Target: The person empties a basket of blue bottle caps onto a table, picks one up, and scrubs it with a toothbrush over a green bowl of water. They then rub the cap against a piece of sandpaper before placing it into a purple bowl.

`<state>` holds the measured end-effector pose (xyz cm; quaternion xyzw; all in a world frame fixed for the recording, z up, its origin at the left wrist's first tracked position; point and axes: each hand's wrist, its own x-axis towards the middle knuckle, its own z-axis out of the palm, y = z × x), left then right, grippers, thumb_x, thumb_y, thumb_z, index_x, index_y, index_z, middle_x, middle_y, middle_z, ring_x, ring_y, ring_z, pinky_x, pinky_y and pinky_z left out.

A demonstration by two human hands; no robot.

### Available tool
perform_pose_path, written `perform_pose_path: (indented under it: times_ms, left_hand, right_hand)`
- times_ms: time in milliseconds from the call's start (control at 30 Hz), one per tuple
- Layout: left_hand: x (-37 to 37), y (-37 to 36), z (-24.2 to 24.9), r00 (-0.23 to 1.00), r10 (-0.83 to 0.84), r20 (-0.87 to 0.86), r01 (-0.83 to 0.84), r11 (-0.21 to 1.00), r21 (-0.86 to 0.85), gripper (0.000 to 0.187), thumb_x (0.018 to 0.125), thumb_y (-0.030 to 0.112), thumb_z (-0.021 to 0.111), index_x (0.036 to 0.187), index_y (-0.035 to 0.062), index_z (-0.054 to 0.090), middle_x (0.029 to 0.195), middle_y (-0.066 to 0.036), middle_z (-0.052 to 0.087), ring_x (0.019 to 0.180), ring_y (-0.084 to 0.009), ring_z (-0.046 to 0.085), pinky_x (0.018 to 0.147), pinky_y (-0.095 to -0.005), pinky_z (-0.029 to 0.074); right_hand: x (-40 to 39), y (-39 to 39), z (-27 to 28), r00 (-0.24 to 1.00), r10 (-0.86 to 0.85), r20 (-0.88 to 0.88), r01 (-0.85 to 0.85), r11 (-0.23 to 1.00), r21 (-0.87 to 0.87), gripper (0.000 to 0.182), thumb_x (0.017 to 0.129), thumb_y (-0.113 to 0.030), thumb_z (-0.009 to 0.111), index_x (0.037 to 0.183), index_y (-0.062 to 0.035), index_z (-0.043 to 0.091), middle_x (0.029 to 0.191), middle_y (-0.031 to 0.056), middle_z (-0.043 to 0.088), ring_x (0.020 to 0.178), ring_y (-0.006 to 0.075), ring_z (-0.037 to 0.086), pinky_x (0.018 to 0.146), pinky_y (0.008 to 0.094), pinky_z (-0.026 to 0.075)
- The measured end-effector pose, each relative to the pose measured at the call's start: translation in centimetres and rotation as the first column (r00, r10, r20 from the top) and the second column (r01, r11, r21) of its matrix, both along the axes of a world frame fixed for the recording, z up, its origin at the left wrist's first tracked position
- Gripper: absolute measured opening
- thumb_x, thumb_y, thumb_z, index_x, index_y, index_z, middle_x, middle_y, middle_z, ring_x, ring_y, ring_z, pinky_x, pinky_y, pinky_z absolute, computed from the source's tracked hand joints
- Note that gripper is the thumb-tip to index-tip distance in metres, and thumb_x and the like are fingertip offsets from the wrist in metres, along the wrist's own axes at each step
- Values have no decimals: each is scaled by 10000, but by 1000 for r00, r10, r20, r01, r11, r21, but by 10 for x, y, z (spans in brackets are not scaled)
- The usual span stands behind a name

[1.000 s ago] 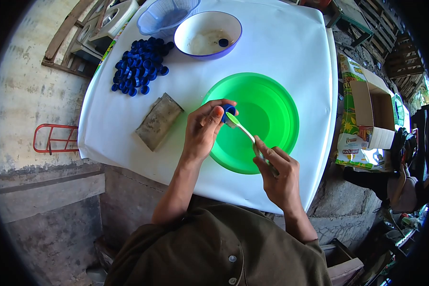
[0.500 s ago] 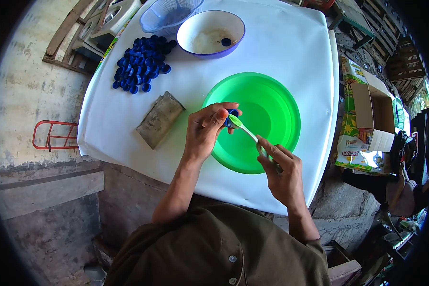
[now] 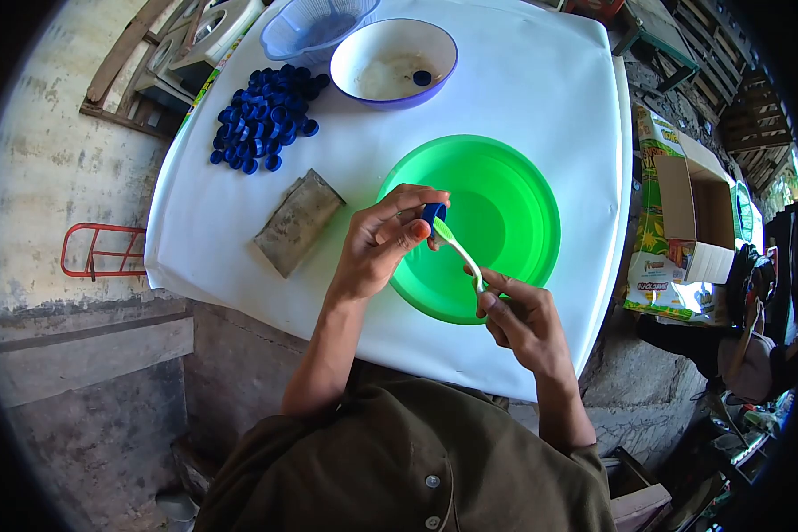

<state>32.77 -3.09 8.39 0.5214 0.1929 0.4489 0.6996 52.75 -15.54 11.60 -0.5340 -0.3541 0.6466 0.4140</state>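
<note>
Over the near-left part of a green basin [image 3: 532, 266], my left hand [image 3: 386, 239] pinches a blue bottle cap [image 3: 434, 213] between thumb and fingers. My right hand [image 3: 523, 324] grips the handle of a green and white toothbrush [image 3: 459, 249]. The brush head lies at the open side of the cap, and its bristles seem to touch the rim. A pile of blue caps [image 3: 262, 120] lies on the white-covered table, up and left of my hands. Beyond the basin, a white bowl with a purple rim [image 3: 363, 62] holds cloudy liquid and one blue cap [image 3: 422, 78].
A grey rectangular block [image 3: 299, 222] lies left of my left hand. At the table's far edge stands a translucent blue basket [image 3: 306, 31]. An open cardboard box [image 3: 700, 204] is off to the right, with a person [image 3: 749, 363] partly visible below it.
The cap has turned in my left fingers. My right hand has shifted slightly down and changed its hold on the toothbrush, whose head has moved a little lower and right.
</note>
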Motion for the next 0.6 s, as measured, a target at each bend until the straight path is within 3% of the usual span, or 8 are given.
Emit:
perform_pose_path:
  times_ms: [33,167,333,533,600]
  left_hand:
    - [-1,0,1,1000,1,-26,-1,1000,-5,348,986,181,638,1254,-41,624,1159,-134,624,866,-150,592,712,-281,510]
    - [-2,-2,6,992,-5,-128,-1,999,-53,327,1010,228,608,1199,-36,649,1037,-112,662,831,-128,593,688,-269,505]
    - [3,-4,7,975,55,-217,-58,998,-5,331,1027,288,580,1098,-20,675,881,-69,665,756,-90,583,643,-242,488]
    - [3,-6,6,959,63,-275,-90,992,-86,358,1023,321,586,1058,-26,669,789,-33,625,689,-80,565,610,-234,469]
    - [5,-7,7,964,57,-261,-93,988,-126,363,1021,325,590,1059,-28,667,793,-35,623,686,-84,566,610,-237,470]
  right_hand:
    - [-1,0,-8,992,-13,129,-5,990,140,311,978,-70,618,1273,25,642,785,40,592,648,102,516,582,286,452]
    - [1,5,-2,875,-86,477,-96,934,345,344,918,-9,660,1253,-82,688,830,105,648,655,190,608,618,322,497]
    - [2,6,0,743,-246,623,-122,865,487,339,874,-8,705,1194,-119,726,875,129,671,684,263,665,608,373,518]
    - [3,5,2,599,-319,735,-154,854,496,350,852,-6,718,1179,-130,734,848,111,648,679,246,668,589,371,515]
    - [0,4,5,600,-343,722,-145,842,520,335,858,-1,712,1175,-108,731,852,117,656,683,253,667,598,362,517]
